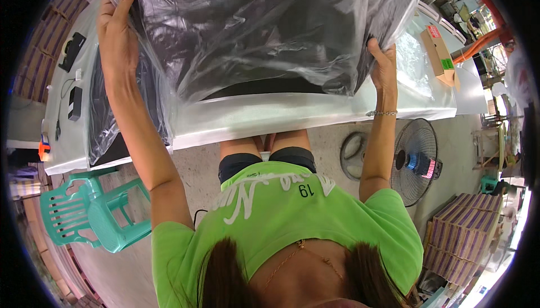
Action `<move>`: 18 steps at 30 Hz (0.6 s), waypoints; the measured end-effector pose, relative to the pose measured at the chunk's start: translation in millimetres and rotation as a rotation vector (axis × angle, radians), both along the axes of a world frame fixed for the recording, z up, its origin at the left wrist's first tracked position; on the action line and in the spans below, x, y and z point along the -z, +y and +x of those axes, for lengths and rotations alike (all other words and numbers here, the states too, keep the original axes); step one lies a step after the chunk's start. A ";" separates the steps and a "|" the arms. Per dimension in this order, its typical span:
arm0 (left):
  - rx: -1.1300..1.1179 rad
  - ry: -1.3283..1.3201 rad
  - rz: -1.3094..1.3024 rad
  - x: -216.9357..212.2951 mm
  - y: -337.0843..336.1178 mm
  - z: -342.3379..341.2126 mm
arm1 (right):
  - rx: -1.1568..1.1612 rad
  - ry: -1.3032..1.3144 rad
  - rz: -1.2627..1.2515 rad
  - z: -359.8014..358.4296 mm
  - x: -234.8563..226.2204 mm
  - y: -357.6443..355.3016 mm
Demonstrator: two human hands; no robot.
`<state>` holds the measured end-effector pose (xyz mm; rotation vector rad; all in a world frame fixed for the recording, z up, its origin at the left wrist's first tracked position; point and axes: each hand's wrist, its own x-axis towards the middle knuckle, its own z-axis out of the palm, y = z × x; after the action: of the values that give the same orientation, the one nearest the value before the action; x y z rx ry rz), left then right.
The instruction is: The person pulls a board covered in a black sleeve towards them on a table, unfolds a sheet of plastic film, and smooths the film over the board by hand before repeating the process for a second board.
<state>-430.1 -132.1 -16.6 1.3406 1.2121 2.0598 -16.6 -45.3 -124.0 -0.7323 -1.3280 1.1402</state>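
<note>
Raised above the front of the table is a wide, flat black item in a loose, wrinkled clear plastic bag (pixel 253 32). My left hand (pixel 119 38) grips the bag at its left edge, thumb pressed on the front and fingers behind. At the lower right corner my right hand (pixel 385 67) pinches the bag between thumb and fingers. The bag's top runs out of view. What exactly the black item is cannot be made out through the plastic. Left of it, a second black item in clear plastic (pixel 104 119) lies on the table, partly behind my left forearm.
The white-covered table (pixel 270 111) spans the front. On it are a small black box (pixel 75 104), a black object (pixel 72 51) and a brown cardboard box (pixel 437 55). A green plastic chair (pixel 112 218) stands left, a fan (pixel 416 162) right, near striped stacks (pixel 464 235).
</note>
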 end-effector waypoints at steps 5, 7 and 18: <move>0.052 -0.067 0.092 17.4 -23.7 32.7 | 0.123 -0.037 0.112 17.8 0.7 -7.7; -0.064 -0.101 0.124 11.5 -32.3 27.5 | 0.225 -0.006 0.139 6.8 -12.4 -16.0; -0.294 0.287 0.022 -19.4 -41.4 -22.5 | 0.302 0.165 0.377 -8.4 -91.4 -9.7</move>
<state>-452.7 -173.5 2.8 1.5911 1.5963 2.1290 -24.9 -55.0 -32.6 -0.5255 -1.1990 0.6686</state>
